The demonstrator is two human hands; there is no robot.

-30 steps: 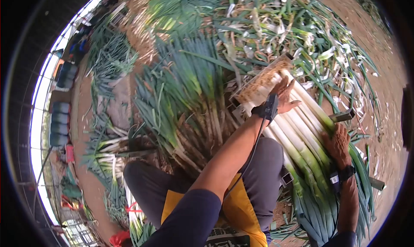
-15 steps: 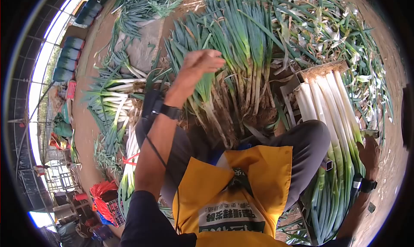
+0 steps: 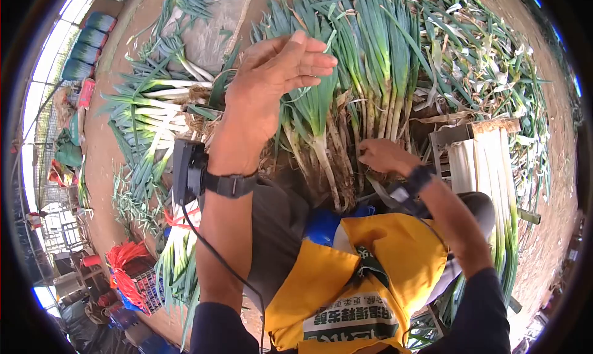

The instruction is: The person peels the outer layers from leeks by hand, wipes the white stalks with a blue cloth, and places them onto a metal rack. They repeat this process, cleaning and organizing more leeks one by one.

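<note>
Hands well apart. Left hand is up at the left edge of the dirty leeks, fingers spread slightly and bent, thumb side up. Can't tell if it touches the leaves behind it. Right hand is down at the near edge of the same pile, by the brown stems, fingers curled; can't tell from here whether it's clamped on one.

Dirty leeks lie on the ground right in front of the person's knees, leaves away, root ends toward the person. Clean leeks sit in a low rack past the pile's right edge, white ends at the rack's far edge, green hanging toward its near edge. The right knee overlaps the rack's left edge.

Leaf scraps heaped beyond the rack's far edge. More leeks loose on the ground's left side, plus a bundle with a red tie nearer in. Red strips spill over a crate by the ground's near-left corner. Yellow apron, black straps on both wrists.
</note>
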